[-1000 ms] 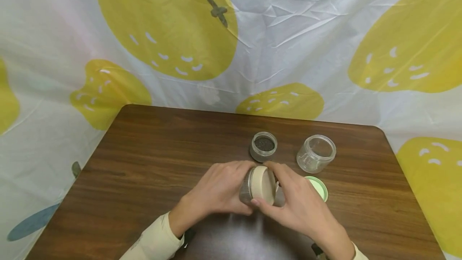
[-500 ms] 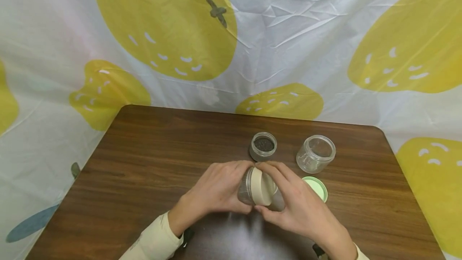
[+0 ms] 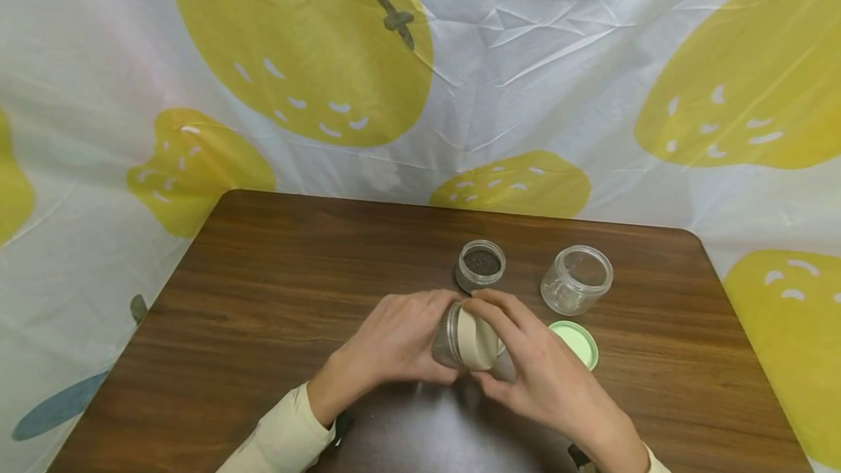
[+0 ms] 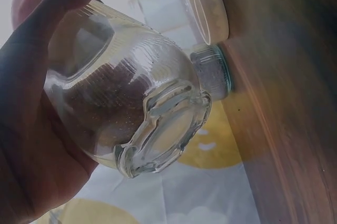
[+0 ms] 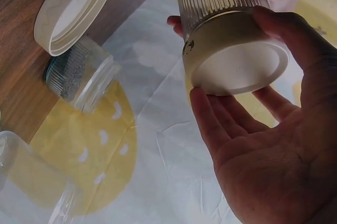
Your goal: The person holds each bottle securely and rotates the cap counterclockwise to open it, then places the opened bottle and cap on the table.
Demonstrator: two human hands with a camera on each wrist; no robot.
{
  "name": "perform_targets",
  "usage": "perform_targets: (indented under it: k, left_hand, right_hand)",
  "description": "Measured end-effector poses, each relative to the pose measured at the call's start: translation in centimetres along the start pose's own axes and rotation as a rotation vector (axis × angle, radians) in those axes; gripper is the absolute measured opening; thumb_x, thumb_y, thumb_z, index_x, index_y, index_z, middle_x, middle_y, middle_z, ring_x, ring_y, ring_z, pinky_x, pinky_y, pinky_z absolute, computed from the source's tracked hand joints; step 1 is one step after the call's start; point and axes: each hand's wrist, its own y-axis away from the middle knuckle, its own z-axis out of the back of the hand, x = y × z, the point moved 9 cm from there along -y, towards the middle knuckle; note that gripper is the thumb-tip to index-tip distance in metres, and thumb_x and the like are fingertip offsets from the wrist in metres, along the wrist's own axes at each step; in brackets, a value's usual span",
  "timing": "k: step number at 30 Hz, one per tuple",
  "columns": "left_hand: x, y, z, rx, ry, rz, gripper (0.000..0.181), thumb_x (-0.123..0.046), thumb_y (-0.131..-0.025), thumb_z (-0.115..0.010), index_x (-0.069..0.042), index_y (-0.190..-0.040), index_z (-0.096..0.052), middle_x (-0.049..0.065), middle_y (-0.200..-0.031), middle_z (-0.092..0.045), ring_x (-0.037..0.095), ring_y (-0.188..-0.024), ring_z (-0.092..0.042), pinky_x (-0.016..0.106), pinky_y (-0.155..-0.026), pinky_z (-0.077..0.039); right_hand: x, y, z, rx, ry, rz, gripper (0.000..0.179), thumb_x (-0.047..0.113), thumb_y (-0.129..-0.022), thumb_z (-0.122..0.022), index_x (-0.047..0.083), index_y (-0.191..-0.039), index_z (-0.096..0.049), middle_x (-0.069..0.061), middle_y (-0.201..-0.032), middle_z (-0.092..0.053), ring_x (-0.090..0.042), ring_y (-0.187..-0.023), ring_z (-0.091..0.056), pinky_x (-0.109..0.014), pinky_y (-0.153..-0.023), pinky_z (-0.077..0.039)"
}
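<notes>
My left hand [image 3: 401, 341] grips a ribbed clear glass jar [image 4: 126, 81], tilted on its side above the table with its footed base to the left. A cream lid [image 3: 474, 341] caps the end toward my right hand [image 3: 542, 356]. In the right wrist view, the fingers and thumb of that hand hold the lid's rim [image 5: 231, 34] from opposite sides, and its palm faces the lid's flat top. Dark contents show through the glass in the left wrist view. The left fingers behind the jar are partly hidden in the head view.
Beyond the hands stands a small open jar of dark granules [image 3: 481, 265]. A larger open clear jar [image 3: 574, 283] is to its right. A green lid [image 3: 577, 345] lies beside my right hand. Another cream lid [image 5: 73, 10] rests on the table. A patterned cloth hangs behind.
My right fingers and thumb have shifted slightly left around the cream lid, and the lid has tilted a little. My left hand keeps its hold on the jar with hardly any movement.
</notes>
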Motion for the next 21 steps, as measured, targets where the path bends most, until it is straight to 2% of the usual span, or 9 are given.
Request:
perform_targets:
  k: [9,14,21]
  left_hand:
    - [0.7,-0.1,0.1,-0.010,0.015,0.002,0.077,-0.051,-0.062,-0.090,-0.017,-0.126,-0.063,-0.008,-0.101,-0.072,0.005,-0.083,-0.067,0.028,-0.068,-0.059]
    - [1.3,-0.3,0.4,-0.021,0.023,0.014,0.076,-0.049,-0.062,-0.091,-0.018,-0.125,-0.063,-0.008,-0.103,-0.073,0.006,-0.085,-0.069,0.028,-0.072,-0.060]
    - [2.7,-0.3,0.7,-0.023,0.072,0.052,0.075,-0.047,-0.062,-0.091,-0.019,-0.125,-0.064,-0.009,-0.106,-0.074,0.006,-0.084,-0.070,0.028,-0.071,-0.060]
  right_hand:
    - [-0.2,-0.1,0.1,-0.020,0.004,-0.005,0.087,0.023,-0.070,-0.093,0.018,-0.148,-0.054,-0.001,-0.147,-0.056,-0.016,-0.124,-0.065,-0.037,-0.094,-0.060]
    - [-0.3,-0.1,0.3,-0.054,0.019,0.001,0.087,0.023,-0.064,-0.094,0.012,-0.141,-0.055,0.002,-0.139,-0.057,-0.011,-0.116,-0.064,-0.032,-0.090,-0.060]
    - [-0.3,0.0,0.2,-0.081,0.012,0.016,0.086,0.024,-0.063,-0.095,0.007,-0.137,-0.054,0.001,-0.129,-0.060,-0.008,-0.101,-0.063,-0.028,-0.080,-0.059]
